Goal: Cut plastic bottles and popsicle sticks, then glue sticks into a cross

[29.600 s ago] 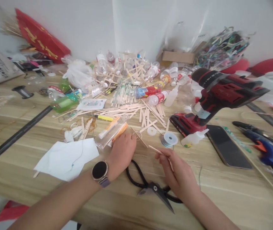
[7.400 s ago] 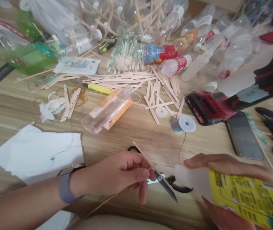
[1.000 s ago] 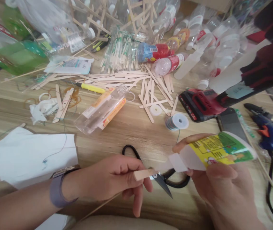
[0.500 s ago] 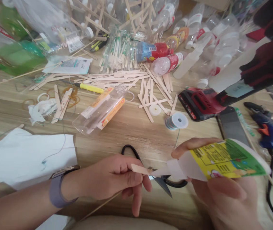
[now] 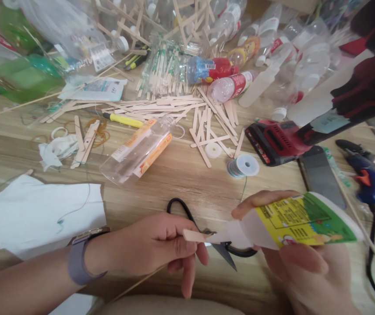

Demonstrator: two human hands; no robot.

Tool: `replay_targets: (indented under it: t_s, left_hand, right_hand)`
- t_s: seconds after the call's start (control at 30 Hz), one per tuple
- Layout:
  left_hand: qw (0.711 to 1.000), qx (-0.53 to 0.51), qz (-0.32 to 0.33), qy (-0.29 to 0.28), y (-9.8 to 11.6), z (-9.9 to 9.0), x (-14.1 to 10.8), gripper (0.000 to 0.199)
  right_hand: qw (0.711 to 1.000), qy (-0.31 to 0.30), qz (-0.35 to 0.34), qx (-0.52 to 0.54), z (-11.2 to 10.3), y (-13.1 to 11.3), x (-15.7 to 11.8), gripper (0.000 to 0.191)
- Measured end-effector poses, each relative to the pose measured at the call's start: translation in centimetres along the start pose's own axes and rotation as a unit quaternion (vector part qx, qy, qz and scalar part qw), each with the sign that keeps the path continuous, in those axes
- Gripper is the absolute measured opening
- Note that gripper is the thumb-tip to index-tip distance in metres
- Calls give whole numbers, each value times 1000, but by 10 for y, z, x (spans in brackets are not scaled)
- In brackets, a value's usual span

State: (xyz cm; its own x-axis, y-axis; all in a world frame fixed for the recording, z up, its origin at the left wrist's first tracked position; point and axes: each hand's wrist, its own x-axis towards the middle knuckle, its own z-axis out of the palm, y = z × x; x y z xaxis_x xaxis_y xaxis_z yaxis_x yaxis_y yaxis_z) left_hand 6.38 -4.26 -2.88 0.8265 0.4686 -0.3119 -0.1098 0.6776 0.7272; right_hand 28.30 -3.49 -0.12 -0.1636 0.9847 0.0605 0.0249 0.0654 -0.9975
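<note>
Between thumb and fingers, my left hand [image 5: 171, 247] pinches a flat wooden craft stick [image 5: 194, 236]. My right hand [image 5: 312, 267] is wrapped round a glue bottle [image 5: 301, 221] with a yellow and green label, tipped on its side. Its white nozzle points left and meets the stick's right end; whether glue is coming out I cannot tell. Black-handled scissors [image 5: 222, 256] lie on the table beneath, partly hidden by my left hand. A thin wooden skewer [image 5: 138, 282] shows below my left wrist.
A clear plastic bottle [image 5: 138, 151] lies ahead, near a spool of thread [image 5: 243, 166]. Behind are loose craft sticks [image 5: 161, 105]. To the right stand a red and black power drill [image 5: 279, 140] and a blue glue gun [image 5: 369, 175]. White paper [image 5: 43, 214] lies left.
The glue bottle has shifted slightly left in my right hand, bringing its nozzle further onto the craft stick. My left hand has barely moved.
</note>
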Motion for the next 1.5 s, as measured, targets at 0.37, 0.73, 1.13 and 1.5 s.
replay_targets:
  t_s: [0.37,0.73,1.13,1.5]
  left_hand:
    - [1000,3,7,-8,0,-1,0,46]
    - [998,-47,-2,-39,-3,-4,-2,44]
    - [993,-103,8,-61,-6,-5,0,36]
    - [991,-126,-15,-46,-10,-6,-1,37]
  right_hand:
    - [1000,3,0,1,2,-1,1,39]
    - [1000,-3,10,22,0,4,1,45]
    - [998,6,28,54,-2,10,3,48]
    - [998,-2,27,65,-3,13,2,46]
